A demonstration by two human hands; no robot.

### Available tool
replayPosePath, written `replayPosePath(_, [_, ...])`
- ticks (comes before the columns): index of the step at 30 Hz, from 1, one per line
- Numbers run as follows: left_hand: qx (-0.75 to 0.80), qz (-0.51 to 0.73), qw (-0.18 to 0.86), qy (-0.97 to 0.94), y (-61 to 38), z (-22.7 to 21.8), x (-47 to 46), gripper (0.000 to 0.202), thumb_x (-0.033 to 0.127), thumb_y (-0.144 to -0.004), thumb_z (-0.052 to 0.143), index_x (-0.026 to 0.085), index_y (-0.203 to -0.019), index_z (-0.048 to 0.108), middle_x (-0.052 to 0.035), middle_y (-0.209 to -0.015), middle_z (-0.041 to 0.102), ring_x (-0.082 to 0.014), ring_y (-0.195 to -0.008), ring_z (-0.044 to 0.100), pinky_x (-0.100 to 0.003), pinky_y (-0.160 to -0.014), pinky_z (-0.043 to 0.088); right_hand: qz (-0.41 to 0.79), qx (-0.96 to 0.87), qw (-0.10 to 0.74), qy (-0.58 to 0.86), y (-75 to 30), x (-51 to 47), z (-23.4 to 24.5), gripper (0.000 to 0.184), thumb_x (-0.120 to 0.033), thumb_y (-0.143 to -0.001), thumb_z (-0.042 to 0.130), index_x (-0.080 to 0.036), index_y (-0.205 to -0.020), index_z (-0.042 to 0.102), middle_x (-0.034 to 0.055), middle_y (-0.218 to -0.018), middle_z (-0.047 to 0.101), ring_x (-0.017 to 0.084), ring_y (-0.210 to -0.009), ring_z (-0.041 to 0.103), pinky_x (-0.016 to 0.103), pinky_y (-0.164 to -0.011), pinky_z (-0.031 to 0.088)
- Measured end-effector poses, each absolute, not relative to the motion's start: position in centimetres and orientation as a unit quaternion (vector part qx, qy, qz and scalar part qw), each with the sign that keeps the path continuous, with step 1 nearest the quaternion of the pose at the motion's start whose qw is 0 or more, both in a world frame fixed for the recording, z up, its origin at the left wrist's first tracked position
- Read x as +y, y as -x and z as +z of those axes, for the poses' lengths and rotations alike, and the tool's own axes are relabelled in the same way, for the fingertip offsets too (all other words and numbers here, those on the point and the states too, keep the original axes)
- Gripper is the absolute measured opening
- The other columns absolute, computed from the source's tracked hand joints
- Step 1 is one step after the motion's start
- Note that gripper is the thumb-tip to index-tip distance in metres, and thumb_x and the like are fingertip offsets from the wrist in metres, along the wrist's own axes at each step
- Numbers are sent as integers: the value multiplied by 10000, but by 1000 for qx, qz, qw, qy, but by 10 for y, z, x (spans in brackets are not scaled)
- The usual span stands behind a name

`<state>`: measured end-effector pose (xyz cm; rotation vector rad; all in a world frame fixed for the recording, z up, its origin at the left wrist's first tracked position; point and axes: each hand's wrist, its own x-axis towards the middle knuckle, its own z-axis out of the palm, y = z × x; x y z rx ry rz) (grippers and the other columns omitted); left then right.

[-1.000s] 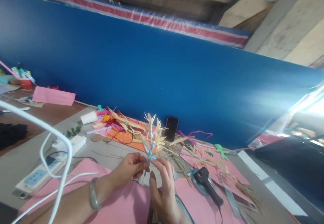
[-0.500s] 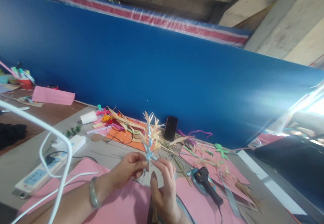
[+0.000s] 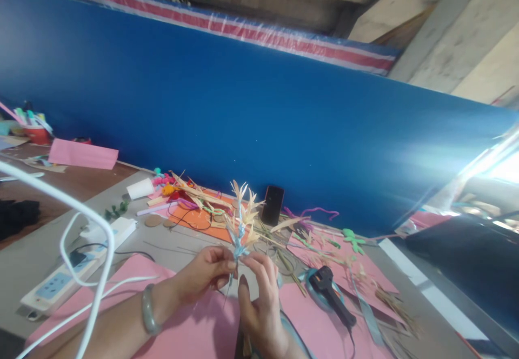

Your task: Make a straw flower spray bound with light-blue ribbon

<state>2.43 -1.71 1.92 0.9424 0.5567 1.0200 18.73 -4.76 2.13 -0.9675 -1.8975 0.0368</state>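
My left hand (image 3: 214, 268), a bangle on its wrist, pinches the lower stem of a handmade flower stalk (image 3: 240, 224) between thumb and fingers. The stalk stands upright, with pale dried-husk petals spreading from a stem wrapped in light blue strip. Thin stem ends stick out below the fingers. My right hand (image 3: 263, 299) is at the right of the stem, its fingertips against the blue wrapping or just beside it. The right thumb is spread well apart from those fingers. Whether a loose strip end lies under the right fingertips I cannot make out.
A black glue gun (image 3: 332, 294) lies at the right on pink paper (image 3: 304, 316). Behind the stalk a dark phone (image 3: 273, 205) leans against the blue partition (image 3: 259, 105). At left are a power strip (image 3: 60, 283) and a white cable (image 3: 107, 256). Husk scraps (image 3: 194, 188) lie at the back.
The right fingertips have lowered slightly at the blue wrapping. My left hand keeps its pinch on the stem. The view has shifted a little.
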Motion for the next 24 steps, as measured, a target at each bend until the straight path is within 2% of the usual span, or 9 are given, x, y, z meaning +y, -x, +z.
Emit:
replayPosePath(4, [258,464,736,-419,-25,23,-18,279,343,-700,792,129,-659,617,-1,-626,618,-34,-408,385,-202,-417,226,19,-771,494,401,-187,-47,22,436,-74,-861,463,-244,-1261,487,92,-1112,563,267,-1047,546,472,-877,429])
replayPosePath(12, [258,463,745,-406,-25,24,-18,228,287,-704,778,134,-646,620,15,-594,600,-34,-405,377,-190,-405,231,31,-764,510,395,-187,-49,22,365,-69,-853,462,-235,-1174,515,86,-1095,573,266,-1041,556,474,-879,438])
replayPosePath(19, [247,446,756,-411,-24,22,-18,218,281,-710,778,133,-660,626,25,-563,566,-41,-421,388,-185,-415,244,55,-778,496,383,-186,-51,25,381,-59,-853,463,-242,-1184,510,84,-1116,551,253,-1050,553,461,-884,448])
replayPosePath(24, [238,442,761,-410,-24,21,-18,212,275,-717,774,138,-668,620,10,-597,590,-47,-436,394,-191,-423,242,115,-763,517,371,-187,-50,28,351,-68,-843,469,-245,-1141,529,75,-1103,563,247,-1070,551,442,-915,458])
